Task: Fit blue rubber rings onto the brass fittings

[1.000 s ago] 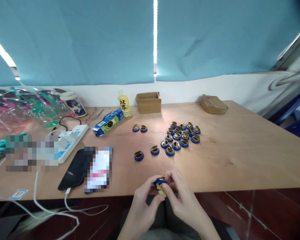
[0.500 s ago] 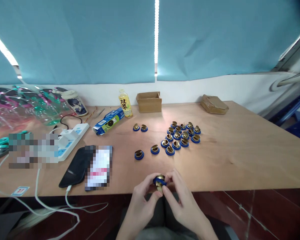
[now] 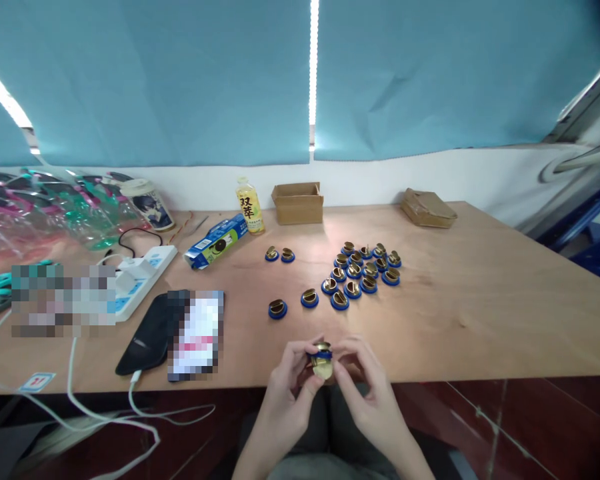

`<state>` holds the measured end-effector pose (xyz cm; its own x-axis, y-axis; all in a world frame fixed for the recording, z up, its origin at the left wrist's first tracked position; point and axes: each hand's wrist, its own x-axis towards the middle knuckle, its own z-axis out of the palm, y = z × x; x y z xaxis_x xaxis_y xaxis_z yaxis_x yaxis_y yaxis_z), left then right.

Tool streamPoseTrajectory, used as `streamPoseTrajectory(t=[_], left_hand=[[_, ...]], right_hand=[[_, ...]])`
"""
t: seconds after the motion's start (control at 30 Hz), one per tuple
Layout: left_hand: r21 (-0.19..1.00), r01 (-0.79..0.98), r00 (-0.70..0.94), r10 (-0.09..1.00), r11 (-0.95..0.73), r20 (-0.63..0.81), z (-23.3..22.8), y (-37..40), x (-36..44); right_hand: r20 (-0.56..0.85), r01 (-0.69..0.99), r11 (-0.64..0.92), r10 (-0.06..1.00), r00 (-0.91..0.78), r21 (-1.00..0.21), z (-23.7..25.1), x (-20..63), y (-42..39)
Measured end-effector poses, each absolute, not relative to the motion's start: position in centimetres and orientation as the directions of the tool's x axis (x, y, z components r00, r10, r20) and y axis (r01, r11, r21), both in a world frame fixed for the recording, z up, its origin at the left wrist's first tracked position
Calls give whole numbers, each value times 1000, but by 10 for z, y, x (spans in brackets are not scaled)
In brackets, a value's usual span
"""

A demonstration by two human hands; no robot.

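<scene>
A small brass knob with a blue ring (image 3: 322, 359) sits pinched between both hands at the near table edge, at 6 o'clock from the main cluster of knobs (image 3: 363, 269). The left hand (image 3: 289, 388) closes thumb and fingers on its left side; the right hand (image 3: 367, 387) closes fingertips on its right side. The step in hand looks like fitting or checking the blue ring on the brass part. The next move likely calls for a steady twist or press with both grips firm. Loose knobs (image 3: 278, 309) lie at 11 o'clock, a phone (image 3: 150, 335) at 9 o'clock, a cardboard box (image 3: 298, 203) at 12 o'clock on the table (image 3: 480, 313).
</scene>
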<state>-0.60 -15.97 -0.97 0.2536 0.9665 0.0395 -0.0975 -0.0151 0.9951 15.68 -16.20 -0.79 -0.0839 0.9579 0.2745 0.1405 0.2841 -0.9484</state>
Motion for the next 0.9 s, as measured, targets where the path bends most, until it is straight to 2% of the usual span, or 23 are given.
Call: streamPoseTrajectory(t=[0.1,0.23,0.4,0.63,0.9], left_hand=[[993,-116,264,963,-20,50,-7,-162,-3],[992,-127,263,963,-18,52,-3,-163,-1],[994,-104,255,966,-19,45,-6,-161,-1],[995,-96,276,960,-21,47,0,-160,1],[995,-92,290,955,-36,61,-5,-158,-2]], right_hand=[[231,94,235,972,-52,-967,-13,158,-159],[152,103,167,978,-140,-981,-13,163,-155],[25,-4,25,981,-191,-1000,-16,165,-156],[-6,-84,-23,979,-202,-996,-20,164,-156],[51,-102,34,986,-161,-994,-23,161,-154]])
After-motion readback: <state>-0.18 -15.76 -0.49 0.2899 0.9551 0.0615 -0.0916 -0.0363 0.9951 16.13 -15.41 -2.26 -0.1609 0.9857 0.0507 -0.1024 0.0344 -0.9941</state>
